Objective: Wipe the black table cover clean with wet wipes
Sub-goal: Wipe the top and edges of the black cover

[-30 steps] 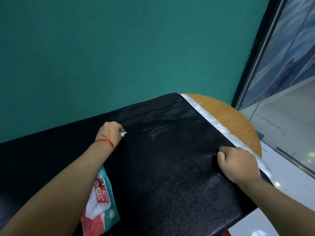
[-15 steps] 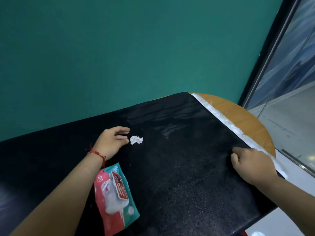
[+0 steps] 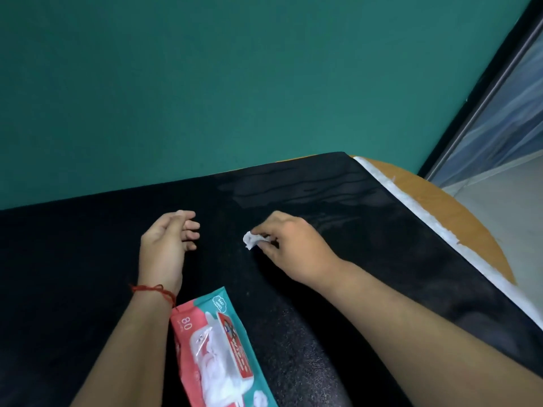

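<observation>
The black table cover (image 3: 367,274) spreads across the table, with faint wet streaks near its far right corner. A small crumpled white wet wipe (image 3: 252,240) lies on the cover at the centre, and my right hand (image 3: 289,248) pinches it with its fingertips. My left hand (image 3: 167,242) rests on the cover to the left of the wipe, fingers relaxed and holding nothing; a red thread circles its wrist. A red and teal pack of baby wipes (image 3: 217,348) lies on the cover near me, between my forearms, its flap open.
The teal wall (image 3: 235,83) runs right behind the table. At the right, the round wooden tabletop (image 3: 458,218) sticks out past the cover's white edge strip (image 3: 440,230). A dark-framed glass panel (image 3: 499,118) stands beyond it at the far right.
My left hand let go of the crumpled wipe and drew back to the left. My right hand left the cover's right edge, crossed to the centre and took hold of the wipe.
</observation>
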A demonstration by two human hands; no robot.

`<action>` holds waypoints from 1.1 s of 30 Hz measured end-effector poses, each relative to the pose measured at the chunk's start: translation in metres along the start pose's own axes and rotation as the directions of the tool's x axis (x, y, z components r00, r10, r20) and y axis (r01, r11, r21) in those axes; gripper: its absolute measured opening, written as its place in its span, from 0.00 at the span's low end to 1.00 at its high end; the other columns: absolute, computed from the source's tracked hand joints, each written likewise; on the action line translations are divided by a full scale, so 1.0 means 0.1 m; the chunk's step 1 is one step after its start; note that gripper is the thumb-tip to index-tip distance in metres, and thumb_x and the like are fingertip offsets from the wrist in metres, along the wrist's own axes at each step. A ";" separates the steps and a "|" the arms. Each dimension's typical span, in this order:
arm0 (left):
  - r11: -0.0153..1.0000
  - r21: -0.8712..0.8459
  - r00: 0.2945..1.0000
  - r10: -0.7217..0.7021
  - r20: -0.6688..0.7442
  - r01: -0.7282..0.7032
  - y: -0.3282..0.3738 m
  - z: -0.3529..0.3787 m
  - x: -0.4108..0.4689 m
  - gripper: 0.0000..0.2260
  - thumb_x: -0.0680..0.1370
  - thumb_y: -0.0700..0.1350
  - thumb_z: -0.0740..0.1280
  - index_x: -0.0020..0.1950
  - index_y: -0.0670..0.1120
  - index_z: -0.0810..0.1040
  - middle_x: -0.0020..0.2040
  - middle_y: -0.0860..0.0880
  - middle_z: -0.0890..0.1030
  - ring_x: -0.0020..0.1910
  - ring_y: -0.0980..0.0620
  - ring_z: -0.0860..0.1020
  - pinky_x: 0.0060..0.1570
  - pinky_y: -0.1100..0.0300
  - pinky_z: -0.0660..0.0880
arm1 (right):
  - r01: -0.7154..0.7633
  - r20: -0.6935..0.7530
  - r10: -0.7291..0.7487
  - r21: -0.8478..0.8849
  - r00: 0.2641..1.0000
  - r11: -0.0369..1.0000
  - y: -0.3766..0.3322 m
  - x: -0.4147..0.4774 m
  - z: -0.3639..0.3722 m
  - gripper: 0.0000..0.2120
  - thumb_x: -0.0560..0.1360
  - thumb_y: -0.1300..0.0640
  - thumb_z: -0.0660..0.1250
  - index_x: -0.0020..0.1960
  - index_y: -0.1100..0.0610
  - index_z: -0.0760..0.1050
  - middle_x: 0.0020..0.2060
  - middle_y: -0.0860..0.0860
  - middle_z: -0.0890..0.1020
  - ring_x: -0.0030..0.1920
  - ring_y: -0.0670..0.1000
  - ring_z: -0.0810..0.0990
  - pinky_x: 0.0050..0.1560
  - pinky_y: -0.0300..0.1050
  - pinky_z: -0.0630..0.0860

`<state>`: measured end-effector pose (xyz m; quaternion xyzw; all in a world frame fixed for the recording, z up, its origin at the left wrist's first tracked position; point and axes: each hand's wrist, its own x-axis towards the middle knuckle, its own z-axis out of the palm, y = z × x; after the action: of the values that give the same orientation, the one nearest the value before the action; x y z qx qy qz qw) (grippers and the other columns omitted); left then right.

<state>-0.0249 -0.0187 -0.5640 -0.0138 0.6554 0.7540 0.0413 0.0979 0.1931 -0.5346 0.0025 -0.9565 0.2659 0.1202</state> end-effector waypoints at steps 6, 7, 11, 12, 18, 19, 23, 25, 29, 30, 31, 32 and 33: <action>1.000 0.010 0.999 -0.021 -0.046 0.021 -0.02 0.06 0.09 0.09 0.81 0.42 0.64 0.49 0.47 0.85 0.39 0.49 0.84 0.35 0.55 0.79 0.36 0.60 0.75 | -0.016 -0.004 0.016 -0.019 1.000 1.000 0.03 0.48 0.33 0.05 0.80 0.55 0.74 0.52 0.50 0.89 0.47 0.46 0.82 0.47 0.49 0.81 0.54 0.52 0.81; 1.000 0.009 0.998 -0.021 -0.051 0.021 -0.02 0.06 0.09 0.09 0.81 0.41 0.64 0.49 0.47 0.85 0.39 0.49 0.84 0.35 0.55 0.79 0.36 0.60 0.75 | -0.014 0.003 0.014 -0.013 1.000 1.000 -0.01 0.53 0.37 0.05 0.80 0.55 0.74 0.52 0.50 0.88 0.47 0.47 0.82 0.47 0.49 0.81 0.54 0.52 0.80; 0.999 -0.019 0.997 -0.036 -0.067 0.034 0.00 0.05 0.09 0.09 0.82 0.40 0.63 0.49 0.47 0.84 0.39 0.48 0.83 0.34 0.55 0.79 0.33 0.62 0.76 | 0.098 0.181 -0.106 0.053 0.978 0.994 -0.23 0.40 0.43 0.06 0.80 0.57 0.73 0.52 0.48 0.87 0.49 0.45 0.83 0.50 0.47 0.82 0.57 0.51 0.80; 0.999 -0.024 0.997 -0.040 -0.069 0.039 0.01 0.05 0.09 0.09 0.82 0.40 0.63 0.49 0.47 0.83 0.39 0.47 0.83 0.34 0.55 0.79 0.32 0.62 0.76 | 0.129 0.217 -0.145 0.083 0.965 0.988 -0.27 0.27 0.42 0.06 0.80 0.57 0.73 0.52 0.48 0.87 0.49 0.45 0.83 0.50 0.46 0.83 0.57 0.51 0.80; 0.999 -0.021 0.998 -0.046 -0.053 0.044 -0.02 0.05 0.11 0.08 0.83 0.40 0.64 0.49 0.46 0.83 0.39 0.47 0.82 0.33 0.55 0.78 0.32 0.63 0.76 | 0.110 0.266 -0.152 0.167 0.952 0.980 -0.28 -0.45 0.20 0.08 0.80 0.61 0.73 0.55 0.50 0.87 0.50 0.43 0.83 0.51 0.42 0.83 0.57 0.36 0.78; 0.999 -0.013 0.998 -0.044 -0.051 0.044 -0.02 0.05 0.12 0.08 0.83 0.41 0.64 0.50 0.47 0.83 0.39 0.47 0.83 0.33 0.55 0.79 0.32 0.62 0.76 | 0.116 0.256 -0.154 0.158 0.955 0.981 -0.28 -0.45 0.21 0.08 0.80 0.60 0.73 0.55 0.50 0.88 0.50 0.43 0.83 0.50 0.42 0.83 0.56 0.37 0.78; 0.999 0.029 0.999 -0.032 -0.036 0.033 -0.04 0.03 0.12 0.08 0.83 0.41 0.65 0.50 0.47 0.84 0.40 0.47 0.84 0.35 0.54 0.80 0.36 0.59 0.77 | 0.089 0.078 -0.092 0.046 0.993 0.995 -0.25 -0.10 0.42 0.05 0.80 0.55 0.74 0.53 0.48 0.88 0.48 0.44 0.83 0.47 0.44 0.83 0.53 0.47 0.81; 0.999 0.047 1.000 -0.023 -0.016 0.024 -0.04 0.02 0.10 0.07 0.82 0.41 0.65 0.51 0.47 0.84 0.42 0.46 0.84 0.37 0.54 0.80 0.38 0.58 0.77 | 0.039 -0.031 -0.039 0.004 0.999 0.999 -0.20 0.11 0.49 0.05 0.80 0.56 0.73 0.53 0.50 0.88 0.47 0.46 0.83 0.47 0.47 0.83 0.50 0.49 0.81; 0.999 0.051 1.000 -0.017 0.003 0.017 -0.05 0.04 0.10 0.07 0.82 0.41 0.66 0.51 0.47 0.84 0.43 0.46 0.84 0.38 0.53 0.80 0.39 0.57 0.77 | -0.125 -0.152 0.112 -0.079 0.982 0.989 0.14 0.39 0.38 0.08 0.81 0.60 0.70 0.55 0.53 0.88 0.49 0.51 0.82 0.48 0.54 0.83 0.51 0.51 0.81; 0.999 0.049 1.000 -0.020 0.003 0.020 -0.04 0.04 0.11 0.07 0.82 0.41 0.66 0.51 0.47 0.83 0.42 0.46 0.84 0.38 0.53 0.80 0.39 0.58 0.77 | -0.182 -0.182 0.159 -0.120 0.970 0.976 0.28 0.42 0.31 0.10 0.81 0.62 0.69 0.55 0.53 0.88 0.50 0.52 0.82 0.49 0.56 0.83 0.51 0.51 0.80; 0.999 0.048 1.000 -0.021 0.003 0.021 -0.05 0.04 0.11 0.07 0.83 0.40 0.65 0.51 0.46 0.83 0.42 0.46 0.84 0.37 0.53 0.80 0.38 0.59 0.77 | -0.243 -0.215 0.207 -0.162 0.955 0.956 0.43 0.43 0.23 0.11 0.80 0.63 0.69 0.55 0.54 0.88 0.50 0.54 0.81 0.49 0.58 0.83 0.50 0.50 0.78; 0.999 0.048 1.000 -0.022 0.004 0.021 -0.05 0.04 0.12 0.07 0.83 0.40 0.65 0.51 0.46 0.83 0.42 0.46 0.83 0.37 0.54 0.80 0.37 0.59 0.77 | -0.302 -0.246 0.251 -0.198 0.936 0.932 0.60 0.41 0.12 0.11 0.80 0.64 0.69 0.55 0.54 0.87 0.49 0.55 0.81 0.49 0.60 0.83 0.47 0.49 0.76; 0.998 0.051 1.000 -0.021 0.006 0.021 -0.06 0.04 0.11 0.07 0.83 0.40 0.65 0.51 0.46 0.83 0.42 0.46 0.83 0.37 0.54 0.80 0.37 0.60 0.77 | -0.357 -0.271 0.294 -0.226 0.917 0.906 0.76 0.38 0.01 0.10 0.79 0.64 0.69 0.55 0.55 0.87 0.49 0.56 0.81 0.48 0.62 0.82 0.45 0.48 0.73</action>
<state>-0.0357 -0.0131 -0.5697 -0.0171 0.6740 0.7367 0.0516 0.0555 0.2604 -0.5650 -0.2056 -0.9500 0.1475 0.1831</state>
